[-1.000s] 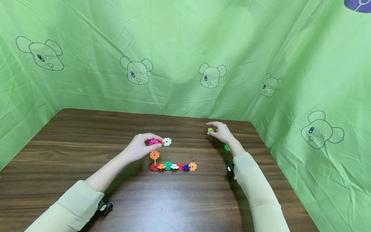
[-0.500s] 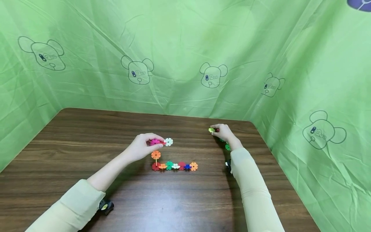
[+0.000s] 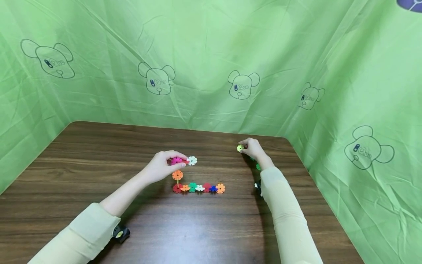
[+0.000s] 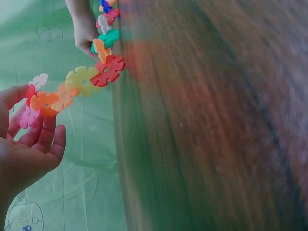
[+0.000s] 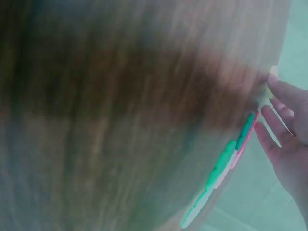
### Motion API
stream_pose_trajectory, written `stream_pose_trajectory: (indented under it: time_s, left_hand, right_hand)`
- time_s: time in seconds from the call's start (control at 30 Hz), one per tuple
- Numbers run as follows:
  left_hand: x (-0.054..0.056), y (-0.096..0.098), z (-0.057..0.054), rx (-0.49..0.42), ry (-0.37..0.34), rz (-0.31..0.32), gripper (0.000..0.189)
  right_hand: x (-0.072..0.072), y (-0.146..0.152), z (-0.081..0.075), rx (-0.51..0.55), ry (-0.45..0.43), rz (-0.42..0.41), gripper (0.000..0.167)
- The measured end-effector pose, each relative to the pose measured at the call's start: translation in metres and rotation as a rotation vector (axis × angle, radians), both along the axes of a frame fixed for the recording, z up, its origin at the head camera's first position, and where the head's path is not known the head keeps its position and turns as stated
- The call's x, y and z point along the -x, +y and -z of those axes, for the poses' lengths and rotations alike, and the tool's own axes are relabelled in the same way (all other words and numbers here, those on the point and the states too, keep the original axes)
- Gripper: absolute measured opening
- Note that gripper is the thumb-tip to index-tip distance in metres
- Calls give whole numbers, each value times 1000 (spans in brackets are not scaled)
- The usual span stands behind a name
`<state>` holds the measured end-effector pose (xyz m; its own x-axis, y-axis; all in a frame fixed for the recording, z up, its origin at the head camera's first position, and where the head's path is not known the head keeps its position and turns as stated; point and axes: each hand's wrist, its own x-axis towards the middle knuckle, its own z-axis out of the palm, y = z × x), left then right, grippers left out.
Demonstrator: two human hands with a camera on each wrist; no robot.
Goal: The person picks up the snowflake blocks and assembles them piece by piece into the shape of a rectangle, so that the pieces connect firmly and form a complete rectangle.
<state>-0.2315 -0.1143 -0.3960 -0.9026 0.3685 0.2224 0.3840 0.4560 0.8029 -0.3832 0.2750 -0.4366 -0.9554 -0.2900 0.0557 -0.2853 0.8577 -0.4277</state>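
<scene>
My left hand (image 3: pixel 163 165) pinches a red notched plastic disc (image 3: pixel 185 161) between thumb and index finger. A pink disc (image 3: pixel 176 161) and a white disc (image 3: pixel 192 160) flank it. From there, orange discs (image 4: pixel 45 102) lead to a yellow one (image 4: pixel 83 81) and a red corner disc (image 3: pixel 177 188). A multicoloured row (image 3: pixel 192 187) runs right from that corner, ending in orange. Toward the far right, my right hand (image 3: pixel 253 148) pinches a yellow-green disc (image 3: pixel 240 148), its fingertips low over the tabletop. The palm hides part of what lies beneath.
Loose green discs (image 3: pixel 258 166) lie under and behind the right wrist; the right wrist view shows green, white and pink discs (image 5: pixel 221 163) lying flat. Green printed curtains (image 3: pixel 197 99) enclose the far and side edges of the brown wooden table (image 3: pixel 197 227).
The right hand's spread thumb and fingers have come together on the yellow-green disc. My left hand keeps its pinch on the red disc, and the row stays in place.
</scene>
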Motion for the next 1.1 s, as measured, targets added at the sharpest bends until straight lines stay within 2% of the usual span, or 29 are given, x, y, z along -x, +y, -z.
stream_pose_trajectory:
  time_s: [0.27, 0.4, 0.7, 1.1]
  left_hand:
    - [0, -1, 0, 13, -17, -5, 21]
    - [1, -1, 0, 11, -14, -5, 20]
    - [2, -3, -1, 0, 0, -24, 20]
    - [3, -3, -1, -24, 34, -35, 21]
  right_hand:
    - [-10, -9, -7, 17, 25, 3, 15]
    - [-16, -14, -13, 80, 62, 5, 11]
    - [-35, -37, -36, 338, 81, -15, 13]
    - [-69, -75, -64, 509, 71, -77, 17]
